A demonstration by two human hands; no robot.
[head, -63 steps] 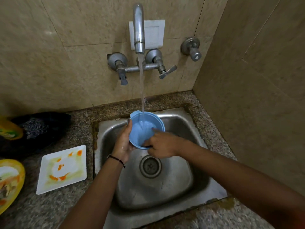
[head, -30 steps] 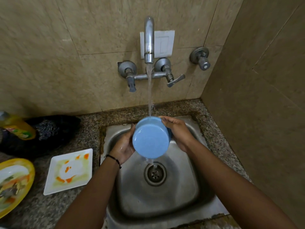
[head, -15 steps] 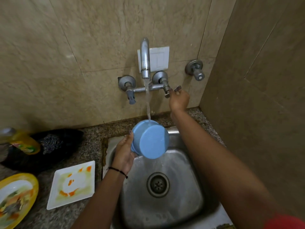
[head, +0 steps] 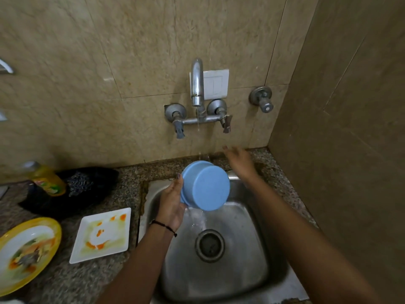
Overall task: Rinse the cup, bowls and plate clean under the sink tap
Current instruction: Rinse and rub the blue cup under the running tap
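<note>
On the head view, my right hand (head: 238,160) has come off the right lever (head: 226,125) and now hangs blurred just below it, fingers spread, holding nothing. The stream from the tap (head: 196,84) has thinned to a trickle. My left hand (head: 172,205) still grips the rim of the blue bowl (head: 208,189), tipped base toward me over the sink (head: 241,270), water spilling from it. On the speckled bench (head: 129,176) left of the sink lie a stained white square plate (head: 103,235) and a yellow-rimmed dish (head: 26,253), with a yellow bottle (head: 47,179) and a dark cloth (head: 87,189) behind them. Beige tiles (head: 131,62) wall the corner.
</note>
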